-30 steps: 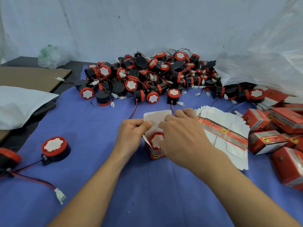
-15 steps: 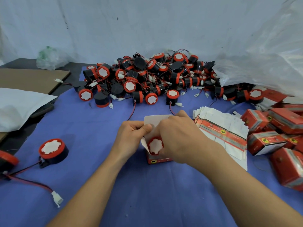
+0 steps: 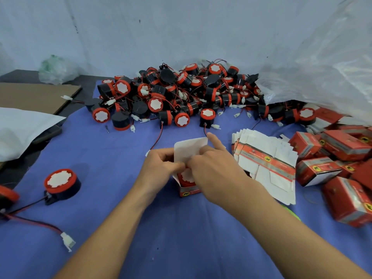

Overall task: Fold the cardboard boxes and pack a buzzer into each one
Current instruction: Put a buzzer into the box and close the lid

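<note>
**One buzzer seated in its box, lid not yet closed, and many more left to pack.**

We have the round red-and-black buzzer (image 3: pixel 186 176) sitting inside the small red cardboard box (image 3: pixel 190 192). The box's white top flap (image 3: pixel 190 149) stands open, so we judge tucking and closing remain. Our left hand (image 3: pixel 159 168) pinches the box's left side flap. Our right hand (image 3: pixel 213 174) curls over the box mouth, index finger straight by the top flap. Right of the box lie the fanned stack of flat white-and-red box blanks (image 3: pixel 265 158) and the cluster of closed red boxes (image 3: pixel 342 154). Beyond the box waits the big heap of loose buzzers (image 3: pixel 181 93).
</note>
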`<state>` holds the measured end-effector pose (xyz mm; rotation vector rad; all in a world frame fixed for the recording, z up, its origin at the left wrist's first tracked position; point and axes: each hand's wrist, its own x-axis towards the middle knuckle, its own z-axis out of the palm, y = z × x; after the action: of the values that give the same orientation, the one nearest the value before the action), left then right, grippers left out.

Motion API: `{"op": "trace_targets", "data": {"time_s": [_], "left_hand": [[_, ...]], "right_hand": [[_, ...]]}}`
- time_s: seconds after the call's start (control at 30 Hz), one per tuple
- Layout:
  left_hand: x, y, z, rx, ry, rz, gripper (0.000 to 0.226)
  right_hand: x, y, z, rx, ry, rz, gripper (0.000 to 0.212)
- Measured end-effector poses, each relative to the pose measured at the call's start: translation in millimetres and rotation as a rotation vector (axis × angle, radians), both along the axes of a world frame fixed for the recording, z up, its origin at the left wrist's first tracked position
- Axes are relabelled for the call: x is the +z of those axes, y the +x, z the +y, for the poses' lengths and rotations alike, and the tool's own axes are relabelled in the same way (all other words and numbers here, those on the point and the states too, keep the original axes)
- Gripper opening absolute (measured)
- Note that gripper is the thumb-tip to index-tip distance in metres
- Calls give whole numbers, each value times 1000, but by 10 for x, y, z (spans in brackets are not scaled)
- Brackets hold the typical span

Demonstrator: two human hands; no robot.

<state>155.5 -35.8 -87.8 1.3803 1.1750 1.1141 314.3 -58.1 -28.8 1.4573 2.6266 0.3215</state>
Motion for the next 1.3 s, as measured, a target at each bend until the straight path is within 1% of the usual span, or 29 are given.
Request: {"op": "trace_targets", "data": {"time_s": [0.07, 0.1, 0.13, 0.17, 0.23, 0.27, 0.3, 0.33, 0.37, 0.4, 0.43, 0.5, 0.57, 0.6, 0.67, 0.73, 0.77, 0.8, 0.83, 0.9, 0.93, 0.97, 1.0, 1.03, 1.1, 1.13, 1.23, 1.3], "left_hand": [[-9, 43, -43, -4, -40, 19, 38], [-13, 64, -60, 8, -72, 25, 39], [-16, 84, -78, 20, -105, 25, 40], [-13, 99, -85, 30, -131, 22, 40], [1, 109, -76, 36, -165, 28, 36], [14, 112, -67, 41, -185, 34, 34], [27, 115, -56, 49, -205, 37, 34], [32, 121, -46, 57, -220, 36, 34], [36, 129, -39, 61, -226, 31, 35], [39, 140, -37, 64, -229, 30, 36], [40, 149, -39, 68, -231, 32, 34], [41, 151, -35, 73, -215, 47, 33], [42, 142, -33, 94, -204, 68, 41], [41, 140, -37, 103, -205, 77, 41], [58, 147, -57, 104, -210, 85, 43], [75, 149, -59, 100, -213, 80, 43], [84, 147, -52, 100, -215, 78, 42], [92, 149, -46, 102, -216, 82, 41], [100, 154, -44, 105, -221, 90, 40], [110, 165, -41, 115, -236, 91, 42], [110, 167, -41, 115, -244, 87, 43], [115, 168, -39, 114, -251, 85, 44], [117, 171, -34, 111, -257, 88, 42], [128, 176, -38, 108, -261, 92, 36], [150, 193, -58, 91, -239, 98, 22], [162, 198, -72, 72, -220, 99, 25], [138, 172, -73, 37, -202, 107, 42], [124, 156, -50, 4, -241, 100, 51]], "right_hand": [[-28, 12, -18, -22, 23, 31, 38], [-49, 41, -19, -33, 16, 86, 40], [-61, 79, -27, -32, 11, 187, 42], [-57, 129, -54, -53, 10, 359, 43], [-20, 271, -148, -192, 34, 803, 48], [17, 376, -209, -283, 69, 911, 56], [71, 480, -278, -366, 72, 870, 65], [107, 586, -344, -433, 35, 722, 71], [132, 671, -395, -472, -37, 548, 70], [160, 719, -428, -487, -119, 417, 60], [177, 729, -448, -488, -191, 362, 46], [213, 673, -467, -473, -234, 372, 25], [223, 597, -477, -459, -235, 464, 15], [225, 565, -478, -461, -260, 509, 18], [224, 517, -490, -445, -385, 528, 27], [222, 487, -498, -382, -513, 564, 28], [227, 469, -508, -354, -566, 588, 35], [229, 450, -520, -329, -599, 587, 43], [216, 426, -520, -307, -604, 536, 47], [193, 329, -514, -258, -527, 375, 43], [191, 267, -510, -220, -439, 304, 34], [193, 205, -493, -175, -335, 276, 21], [206, 148, -467, -126, -231, 295, 9], [224, 92, -438, -79, -148, 348, 8], [270, 11, -364, -38, -88, 427, 12], [299, -8, -318, -34, -73, 412, 13], [359, -5, -160, -93, -25, 225, 9], [371, 22, -68, -104, 67, 115, 24]]}}
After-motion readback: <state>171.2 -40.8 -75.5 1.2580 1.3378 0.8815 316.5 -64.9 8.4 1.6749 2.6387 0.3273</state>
